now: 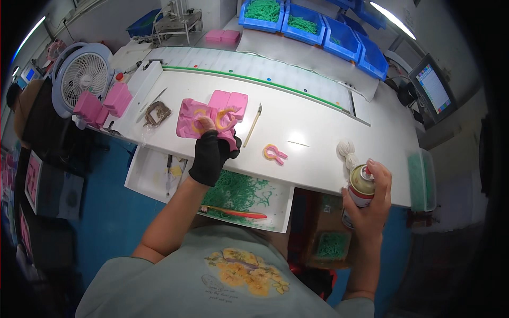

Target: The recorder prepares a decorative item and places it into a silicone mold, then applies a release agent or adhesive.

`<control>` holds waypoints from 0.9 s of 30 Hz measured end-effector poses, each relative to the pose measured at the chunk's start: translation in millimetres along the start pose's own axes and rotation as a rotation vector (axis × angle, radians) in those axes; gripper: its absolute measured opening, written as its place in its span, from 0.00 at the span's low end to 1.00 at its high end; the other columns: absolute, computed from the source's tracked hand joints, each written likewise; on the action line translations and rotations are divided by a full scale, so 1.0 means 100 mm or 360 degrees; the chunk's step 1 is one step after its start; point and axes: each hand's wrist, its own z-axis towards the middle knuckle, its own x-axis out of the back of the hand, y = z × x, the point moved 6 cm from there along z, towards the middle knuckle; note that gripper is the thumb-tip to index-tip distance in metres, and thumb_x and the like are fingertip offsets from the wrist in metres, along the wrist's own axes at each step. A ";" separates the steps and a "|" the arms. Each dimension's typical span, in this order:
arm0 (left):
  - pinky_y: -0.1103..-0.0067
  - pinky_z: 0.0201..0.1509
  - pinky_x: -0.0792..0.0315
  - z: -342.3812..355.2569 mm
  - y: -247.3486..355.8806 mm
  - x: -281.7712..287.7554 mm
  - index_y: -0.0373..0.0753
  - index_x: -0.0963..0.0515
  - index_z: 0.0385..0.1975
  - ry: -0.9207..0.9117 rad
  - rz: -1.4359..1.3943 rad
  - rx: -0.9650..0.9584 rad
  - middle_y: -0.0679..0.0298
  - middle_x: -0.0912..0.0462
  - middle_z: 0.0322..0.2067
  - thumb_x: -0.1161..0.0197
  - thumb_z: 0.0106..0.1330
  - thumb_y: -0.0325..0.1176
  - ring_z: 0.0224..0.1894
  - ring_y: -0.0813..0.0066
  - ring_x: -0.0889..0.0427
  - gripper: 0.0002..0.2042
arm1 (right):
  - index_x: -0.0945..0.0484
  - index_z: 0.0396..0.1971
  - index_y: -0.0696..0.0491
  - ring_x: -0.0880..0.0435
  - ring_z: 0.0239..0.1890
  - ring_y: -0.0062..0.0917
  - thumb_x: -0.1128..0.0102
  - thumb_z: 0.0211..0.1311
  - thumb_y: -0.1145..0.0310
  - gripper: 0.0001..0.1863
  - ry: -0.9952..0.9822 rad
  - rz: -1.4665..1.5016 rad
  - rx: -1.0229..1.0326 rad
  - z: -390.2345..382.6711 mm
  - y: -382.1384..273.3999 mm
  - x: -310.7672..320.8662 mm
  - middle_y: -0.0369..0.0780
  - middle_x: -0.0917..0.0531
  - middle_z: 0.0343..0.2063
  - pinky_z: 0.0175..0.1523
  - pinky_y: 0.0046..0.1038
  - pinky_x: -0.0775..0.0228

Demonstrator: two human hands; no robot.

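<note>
A long white worktop [318,127] with small tools and pieces spread across it.
Toward its left end lie a slim grey metal tool [152,101] and a small brown square-shaped object [157,114]; near them rest smooth pink rectangular blocks [232,99], side by side. A slender wooden-handled brush [253,125] lies apart to their right, then a pink-and-yellow open loop [274,153], a thin pale sliver [298,143] and a bunched off-white hank of cord [347,152].

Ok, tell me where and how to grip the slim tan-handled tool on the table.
Probably pinch the tan handle mid-length, coming from the right: it lies flat, dark tip pointing away from the person, and the gloved left hand crowds its left side.
</note>
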 end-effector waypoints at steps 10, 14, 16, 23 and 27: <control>0.84 0.30 0.33 -0.17 -0.08 0.18 0.36 0.31 0.55 -0.0122 0.0072 0.0019 0.63 0.23 0.29 0.61 0.69 0.67 0.23 0.81 0.29 0.36 | 0.29 0.57 0.47 0.19 0.42 0.39 0.27 0.42 0.74 0.36 -0.0405 0.0162 0.0112 0.30 -0.33 -0.66 0.47 0.25 0.47 0.44 0.36 0.23; 0.83 0.32 0.30 -0.20 -0.11 0.20 0.37 0.30 0.53 -0.0070 0.0123 -0.0019 0.64 0.23 0.31 0.60 0.70 0.65 0.25 0.81 0.27 0.33 | 0.29 0.58 0.45 0.18 0.41 0.40 0.28 0.43 0.74 0.37 -0.0563 0.0112 0.0086 0.40 -0.35 -0.90 0.46 0.25 0.46 0.43 0.36 0.23; 0.81 0.25 0.39 -0.18 -0.19 0.33 0.40 0.29 0.46 0.0153 0.0192 -0.0057 0.70 0.31 0.24 0.63 0.67 0.69 0.23 0.79 0.32 0.35 | 0.29 0.57 0.44 0.18 0.40 0.40 0.28 0.43 0.73 0.36 -0.0715 0.0137 0.0040 0.41 -0.35 -1.05 0.46 0.25 0.45 0.42 0.36 0.24; 0.80 0.26 0.38 -0.21 -0.16 0.36 0.36 0.31 0.49 0.0007 0.0187 0.0013 0.67 0.32 0.22 0.64 0.59 0.78 0.22 0.77 0.33 0.44 | 0.29 0.57 0.44 0.18 0.40 0.40 0.28 0.44 0.70 0.35 -0.0925 0.0069 -0.0071 0.51 -0.34 -1.26 0.46 0.25 0.45 0.42 0.36 0.24; 0.80 0.27 0.38 -0.22 -0.18 0.40 0.35 0.32 0.52 -0.0020 0.0144 0.0053 0.66 0.31 0.22 0.64 0.57 0.79 0.23 0.77 0.33 0.47 | 0.28 0.57 0.45 0.18 0.40 0.40 0.29 0.44 0.70 0.34 -0.0997 -0.0014 -0.0103 0.54 -0.37 -1.33 0.46 0.25 0.45 0.42 0.36 0.24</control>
